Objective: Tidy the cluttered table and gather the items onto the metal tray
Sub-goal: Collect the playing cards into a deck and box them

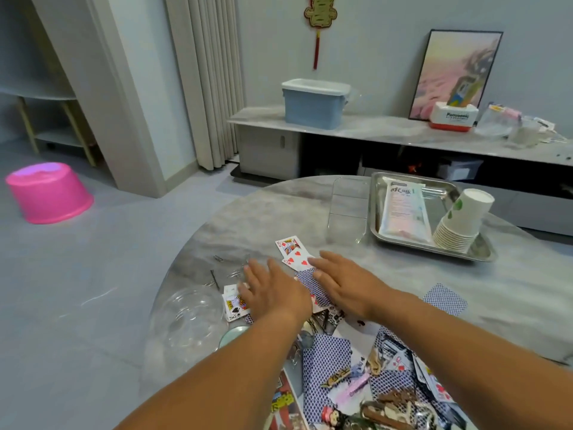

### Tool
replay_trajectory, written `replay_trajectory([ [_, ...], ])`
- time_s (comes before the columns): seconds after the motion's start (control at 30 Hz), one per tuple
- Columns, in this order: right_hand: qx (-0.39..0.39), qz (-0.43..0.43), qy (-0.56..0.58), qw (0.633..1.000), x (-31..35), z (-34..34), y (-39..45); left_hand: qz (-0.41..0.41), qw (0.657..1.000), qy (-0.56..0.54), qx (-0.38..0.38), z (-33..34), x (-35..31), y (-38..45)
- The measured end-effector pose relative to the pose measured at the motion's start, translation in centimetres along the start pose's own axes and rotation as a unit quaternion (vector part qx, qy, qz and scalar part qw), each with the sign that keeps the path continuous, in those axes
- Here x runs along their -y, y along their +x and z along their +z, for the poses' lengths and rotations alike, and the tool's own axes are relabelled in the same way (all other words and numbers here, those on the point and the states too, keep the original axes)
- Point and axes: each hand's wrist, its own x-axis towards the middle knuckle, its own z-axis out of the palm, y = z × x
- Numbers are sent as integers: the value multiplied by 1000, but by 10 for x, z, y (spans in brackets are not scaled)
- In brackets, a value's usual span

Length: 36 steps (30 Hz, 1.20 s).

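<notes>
Playing cards [294, 254] lie scattered on the round marble table [254, 218], some face up, some showing blue backs. My left hand [273, 290] rests flat, fingers spread, on cards near the table's left side. My right hand [344, 282] lies flat on a blue-backed card beside it. Neither hand grips anything. The metal tray [477, 251] stands at the far right and holds a white packet [404, 209] and a tilted stack of paper cups [462, 220]. More cards, stickers and small trinkets [372, 386] pile up near me.
A clear glass bowl [186, 318] sits at the table's left edge, with paper clips and hairpins [217, 274] beyond it. A clear plastic box [347, 209] stands left of the tray. One blue-backed card [445, 299] lies alone on the right. A pink stool [48, 192] is on the floor.
</notes>
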Motion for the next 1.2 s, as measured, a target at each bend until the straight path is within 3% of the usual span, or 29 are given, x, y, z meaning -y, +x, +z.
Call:
replay_trajectory([
  [0.1,-10,-24,-8,1000,13,-1,42,-54,998,-11,-42,0,0,16],
  [0.27,45,-17,-51,998,19,3,99,-104,994,-15,-27,20,5,29],
  [0.4,56,-47,-136,988,5,15,97,-57,998,17,-16,33,-4,31],
  [0.6,81,-69,-39,994,-15,-4,46,34,999,18,29,45,-31,3],
  [0.9,74,4,10,997,-34,-16,-52,164,980,9,110,60,-50,-72],
  [1.0,-19,66,52,996,-45,-21,-81,198,970,-44,132,60,-53,-89],
  [1.1,-170,147,87,971,-70,-29,-103,186,976,-84,83,58,-46,-96],
  [1.13,-175,175,65,967,-81,-33,-110,181,979,-70,59,58,-43,-99],
  [1.2,-103,241,8,965,-97,-37,-118,166,985,-36,39,58,-32,-103],
])
